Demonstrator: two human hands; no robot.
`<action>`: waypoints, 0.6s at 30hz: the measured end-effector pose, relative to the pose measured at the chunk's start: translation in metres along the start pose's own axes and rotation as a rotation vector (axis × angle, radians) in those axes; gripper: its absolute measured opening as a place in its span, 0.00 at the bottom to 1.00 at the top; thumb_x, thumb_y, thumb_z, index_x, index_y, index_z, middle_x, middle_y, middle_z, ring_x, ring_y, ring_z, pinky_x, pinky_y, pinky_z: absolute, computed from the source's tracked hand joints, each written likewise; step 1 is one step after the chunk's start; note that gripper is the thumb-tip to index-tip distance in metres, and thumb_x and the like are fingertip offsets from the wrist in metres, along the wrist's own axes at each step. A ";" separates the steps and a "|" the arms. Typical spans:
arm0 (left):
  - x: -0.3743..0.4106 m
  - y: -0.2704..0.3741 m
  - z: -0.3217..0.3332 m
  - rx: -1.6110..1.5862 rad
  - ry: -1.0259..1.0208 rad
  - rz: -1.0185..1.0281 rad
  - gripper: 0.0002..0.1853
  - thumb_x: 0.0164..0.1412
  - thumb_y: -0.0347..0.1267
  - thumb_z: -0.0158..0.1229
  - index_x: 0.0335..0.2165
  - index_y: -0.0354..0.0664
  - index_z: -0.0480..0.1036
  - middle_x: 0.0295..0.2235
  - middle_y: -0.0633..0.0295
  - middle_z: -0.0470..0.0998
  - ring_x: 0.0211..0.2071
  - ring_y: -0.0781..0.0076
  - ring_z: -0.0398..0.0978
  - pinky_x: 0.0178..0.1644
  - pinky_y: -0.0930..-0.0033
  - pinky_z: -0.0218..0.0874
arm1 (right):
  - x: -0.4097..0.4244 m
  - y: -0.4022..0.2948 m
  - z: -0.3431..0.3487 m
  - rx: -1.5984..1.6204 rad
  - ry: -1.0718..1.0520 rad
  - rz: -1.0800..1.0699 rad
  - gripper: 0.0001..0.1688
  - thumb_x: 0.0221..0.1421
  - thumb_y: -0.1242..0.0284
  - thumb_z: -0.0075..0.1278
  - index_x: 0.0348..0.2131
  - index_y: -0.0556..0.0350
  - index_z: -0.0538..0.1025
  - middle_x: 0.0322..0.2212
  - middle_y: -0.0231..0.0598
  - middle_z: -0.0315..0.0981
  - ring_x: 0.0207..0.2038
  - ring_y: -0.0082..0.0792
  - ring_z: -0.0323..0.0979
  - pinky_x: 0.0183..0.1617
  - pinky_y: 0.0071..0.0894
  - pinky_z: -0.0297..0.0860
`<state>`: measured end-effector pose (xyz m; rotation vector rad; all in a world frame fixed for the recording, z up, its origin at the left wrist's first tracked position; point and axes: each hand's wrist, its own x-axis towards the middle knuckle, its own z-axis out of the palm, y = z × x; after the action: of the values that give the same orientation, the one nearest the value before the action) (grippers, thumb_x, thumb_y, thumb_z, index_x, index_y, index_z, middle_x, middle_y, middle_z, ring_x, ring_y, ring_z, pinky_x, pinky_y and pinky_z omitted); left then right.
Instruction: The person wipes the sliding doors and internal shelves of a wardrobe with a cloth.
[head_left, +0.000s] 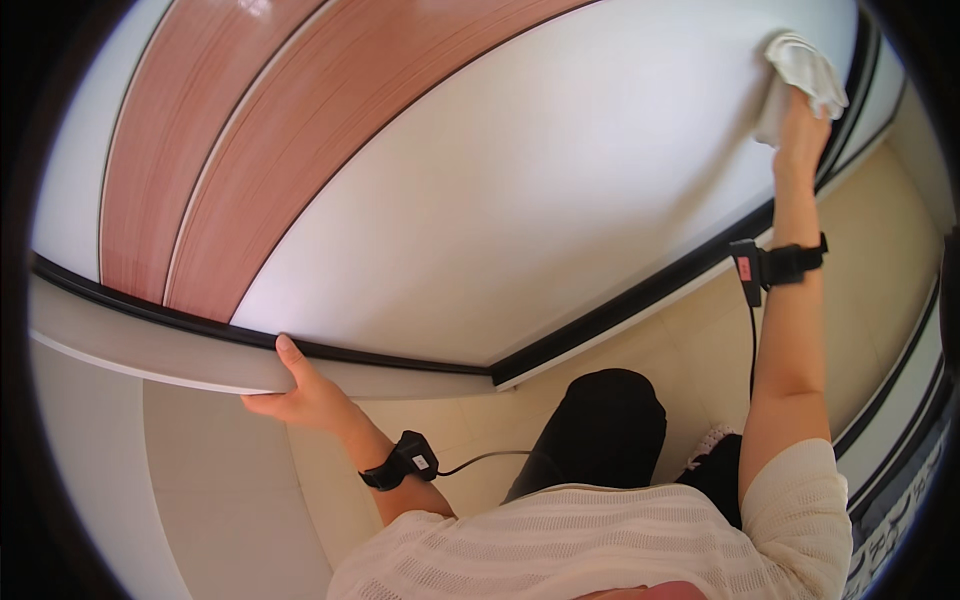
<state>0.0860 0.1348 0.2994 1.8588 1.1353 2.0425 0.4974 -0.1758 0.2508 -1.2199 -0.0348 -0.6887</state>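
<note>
In front of me stands a glossy white door panel (487, 202) with curved reddish wood-grain bands (240, 150) and a black edge trim (630, 300). At the far right of its face, my right hand (806, 139) presses a crumpled white cloth (806, 64) against the surface; the cloth hides most of the fingers. My left hand (311, 390) grips the door's pale side edge (202, 349), thumb on the black trim and fingers around the opposite side, partly hidden.
Below lies a beige tiled floor (675, 345), where my black-trousered knee (615, 420) and a light shoe (709, 446) show. Each wrist wears a black strapped device (787, 264) with a cable. A dark item with large lettering (900, 517) is at the lower right.
</note>
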 end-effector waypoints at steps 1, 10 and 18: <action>0.001 0.000 -0.002 0.002 0.008 0.006 0.33 0.52 0.35 0.63 0.49 0.28 0.56 0.44 0.50 0.67 0.41 0.62 0.70 0.45 0.65 0.65 | -0.006 -0.008 0.004 0.079 0.036 -0.049 0.25 0.57 0.67 0.48 0.50 0.63 0.69 0.46 0.37 0.69 0.45 0.27 0.64 0.50 0.26 0.59; 0.002 -0.019 0.009 -0.125 0.124 -0.021 0.30 0.49 0.26 0.66 0.46 0.28 0.58 0.39 0.52 0.68 0.38 0.70 0.67 0.44 0.67 0.64 | -0.066 -0.022 0.052 0.084 -0.090 -0.370 0.17 0.54 0.79 0.43 0.44 0.66 0.70 0.41 0.49 0.71 0.40 0.39 0.70 0.42 0.31 0.65; -0.006 -0.027 0.006 -0.315 -0.061 -0.083 0.30 0.55 0.32 0.61 0.50 0.33 0.55 0.45 0.55 0.64 0.46 0.69 0.63 0.52 0.68 0.55 | -0.179 -0.097 0.079 0.082 -0.517 -0.756 0.21 0.58 0.75 0.39 0.49 0.67 0.69 0.49 0.49 0.67 0.51 0.46 0.63 0.57 0.41 0.55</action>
<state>0.0831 0.1533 0.2779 1.6788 0.8058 1.9700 0.3321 -0.0406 0.2942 -1.2723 -0.9839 -0.9839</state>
